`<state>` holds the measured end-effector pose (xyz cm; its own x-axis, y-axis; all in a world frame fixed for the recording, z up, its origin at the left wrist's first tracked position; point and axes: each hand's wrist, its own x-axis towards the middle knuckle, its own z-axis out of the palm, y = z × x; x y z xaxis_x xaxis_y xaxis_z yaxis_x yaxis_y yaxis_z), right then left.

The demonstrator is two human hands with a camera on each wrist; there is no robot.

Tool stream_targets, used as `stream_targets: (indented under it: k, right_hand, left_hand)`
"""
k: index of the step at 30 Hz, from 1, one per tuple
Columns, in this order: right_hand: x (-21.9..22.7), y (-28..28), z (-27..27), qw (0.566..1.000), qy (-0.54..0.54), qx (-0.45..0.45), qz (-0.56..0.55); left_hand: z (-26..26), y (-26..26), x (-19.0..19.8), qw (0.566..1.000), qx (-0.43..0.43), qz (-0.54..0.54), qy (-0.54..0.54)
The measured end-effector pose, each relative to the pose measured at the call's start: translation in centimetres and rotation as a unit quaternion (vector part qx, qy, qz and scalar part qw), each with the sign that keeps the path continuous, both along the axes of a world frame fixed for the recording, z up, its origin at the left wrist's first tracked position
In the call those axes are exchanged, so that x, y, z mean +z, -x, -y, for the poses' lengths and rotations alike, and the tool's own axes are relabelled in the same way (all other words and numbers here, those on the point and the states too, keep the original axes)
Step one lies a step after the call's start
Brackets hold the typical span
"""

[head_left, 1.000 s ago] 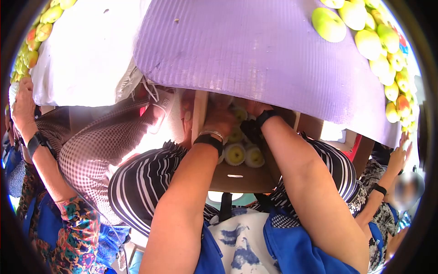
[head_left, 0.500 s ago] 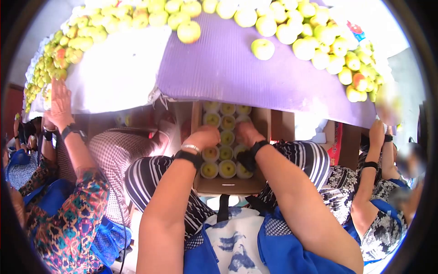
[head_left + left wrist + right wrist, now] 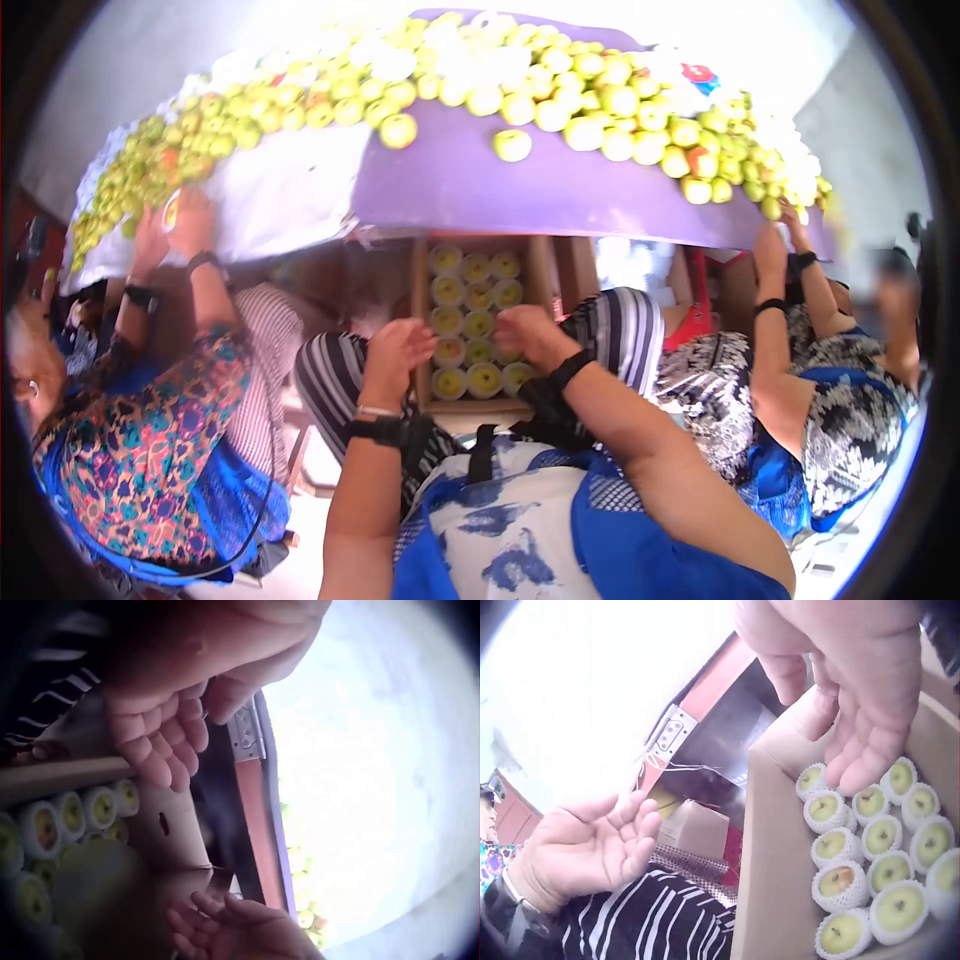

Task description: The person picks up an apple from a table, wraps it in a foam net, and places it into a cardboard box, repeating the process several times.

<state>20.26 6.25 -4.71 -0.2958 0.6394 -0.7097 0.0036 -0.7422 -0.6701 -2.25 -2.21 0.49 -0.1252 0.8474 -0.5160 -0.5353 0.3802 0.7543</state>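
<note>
Green apples in white foam net sleeves [image 3: 830, 846] stand in rows inside a cardboard box [image 3: 769, 855] between the person's knees. In the head view, the left hand [image 3: 400, 345] hovers beside the box's left edge, palm turned inward and fingers loosely bent, with nothing in it. Over the right side of the box hangs the right hand [image 3: 535, 335], its relaxed fingers pointing down above the apples. The right wrist view shows this hand [image 3: 855, 697] holding nothing, while the left hand [image 3: 592, 844] lies apart from it, outside the box wall.
A tabletop with a purple cover [image 3: 440, 185] and a white cover [image 3: 300, 185] overhangs the box's far side. Loose apples [image 3: 620, 100] are heaped along it. A neighbour's hands [image 3: 190, 222] work at the left; another person's hands [image 3: 775, 245] reach the table at the right.
Both hands have come back from deep in the box towards the body, the left moving out to the box's left edge. The head view has tilted up, showing more of the table.
</note>
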Motion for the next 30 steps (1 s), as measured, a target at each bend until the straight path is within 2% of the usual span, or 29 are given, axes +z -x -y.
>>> stream_targets:
  k: [2,4,6,7,9,12,13,15,19,21,22,23,24,25,27,28,29,30]
  right_hand:
    - [1.2,-0.4,1.3,0.999,-0.025,0.012,0.033]
    - [4.4,-0.2,2.3,0.998,-0.048,0.014,0.047]
    - [7.6,-0.1,2.8,0.992,-0.087,0.049,-0.071]
    - [9.4,-0.5,2.9,0.992,-0.095,0.045,-0.072]
    - [13.0,-2.5,2.6,0.971,-0.211,-0.007,-0.112]
    - [16.1,-7.2,1.0,0.938,-0.314,-0.138,-0.056]
    - [16.4,-9.3,0.2,0.926,-0.331,-0.179,-0.020]
    - [13.7,-13.8,-2.0,0.903,-0.320,-0.283,0.038]
    - [6.3,-20.3,-5.0,0.904,-0.211,-0.316,0.197]
    - [3.3,-21.5,-6.3,0.892,-0.200,-0.255,0.315]
    - [-4.9,-27.2,-8.2,0.896,-0.203,-0.249,0.308]
    - [-11.9,-29.5,-11.7,0.865,-0.297,-0.118,0.386]
    - [-6.8,-26.3,-9.5,0.854,-0.313,-0.118,0.398]
    - [-7.6,-26.1,-9.8,0.856,-0.311,-0.118,0.396]
    - [-11.6,-27.4,-10.3,0.831,-0.315,-0.048,0.455]
    - [-9.7,-26.5,-9.1,0.855,-0.346,-0.026,0.386]
    - [-9.1,-26.3,-8.5,0.879,-0.300,-0.008,0.371]
    - [-9.6,-26.4,-8.7,0.735,-0.356,0.195,0.543]
  left_hand:
    - [1.0,0.3,-3.3,0.995,0.034,0.091,0.031]
    - [1.0,-0.4,-3.4,0.997,0.040,0.027,0.064]
    - [0.8,-1.0,-3.3,0.998,0.021,0.000,0.051]
    - [0.7,-1.1,-3.2,0.998,0.015,-0.031,0.047]
    - [0.7,-1.3,-3.7,0.998,0.009,-0.045,0.045]
    - [0.7,-1.2,-4.0,0.996,0.009,-0.057,0.067]
    - [0.7,-1.3,-3.6,0.996,0.008,-0.057,0.066]
    - [0.8,-1.7,-2.9,0.995,0.006,-0.073,0.061]
    - [0.7,-1.7,-3.2,0.995,0.024,-0.075,0.058]
    - [0.6,-1.8,-3.6,0.994,0.006,-0.075,0.082]
    - [0.6,-1.9,-3.6,0.993,0.005,-0.083,0.087]
    - [0.6,-1.8,-3.7,0.992,0.011,-0.087,0.087]
    - [0.5,-1.9,-3.8,0.992,0.008,-0.085,0.090]
    - [0.5,-2.0,-3.9,0.992,0.003,-0.081,0.094]
    - [0.5,-2.1,-3.9,0.992,-0.002,-0.082,0.100]
    - [0.6,-2.1,-3.8,0.992,0.008,-0.078,0.096]
    - [0.7,-2.2,-3.8,0.993,0.016,-0.073,0.092]
    - [0.7,-2.2,-3.9,0.993,0.015,-0.067,0.093]
